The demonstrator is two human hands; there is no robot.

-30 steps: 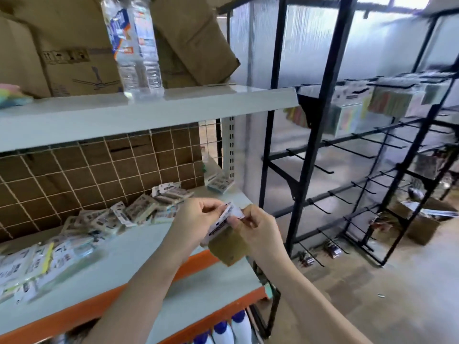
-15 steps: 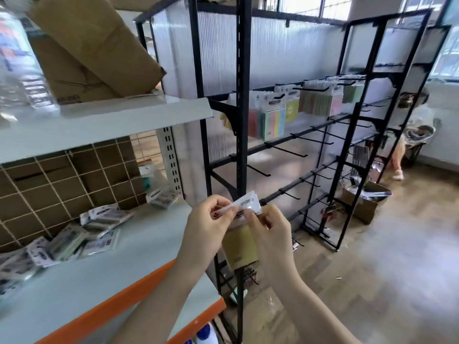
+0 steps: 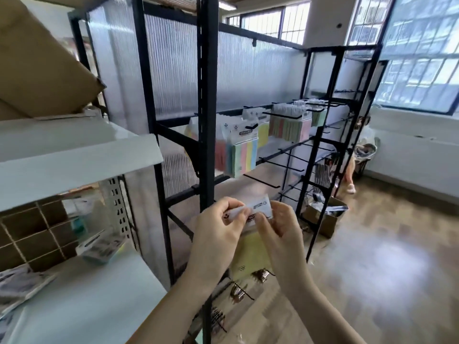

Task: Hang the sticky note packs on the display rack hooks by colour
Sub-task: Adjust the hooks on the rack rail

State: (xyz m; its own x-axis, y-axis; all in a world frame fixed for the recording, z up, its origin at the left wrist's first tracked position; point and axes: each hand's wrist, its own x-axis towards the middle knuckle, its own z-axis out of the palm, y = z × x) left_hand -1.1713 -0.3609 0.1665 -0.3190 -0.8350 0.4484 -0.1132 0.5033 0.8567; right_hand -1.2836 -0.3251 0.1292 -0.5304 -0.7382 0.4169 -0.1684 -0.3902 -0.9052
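Both the left hand (image 3: 218,234) and right hand (image 3: 280,232) pinch the yellow pack (image 3: 250,249) before the rack (image 3: 206,95).

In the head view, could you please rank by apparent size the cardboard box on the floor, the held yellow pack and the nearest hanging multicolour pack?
1. held yellow pack, though nearness inflates it
2. nearest hanging multicolour pack
3. cardboard box, farther off

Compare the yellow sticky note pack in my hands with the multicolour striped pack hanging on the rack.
The yellow sticky note pack is one plain colour; the multicolour striped pack shows pink, green, yellow and blue bands. The yellow one is pinched by the left hand and right hand; the striped one hangs from a black hook. Both have white header cards.
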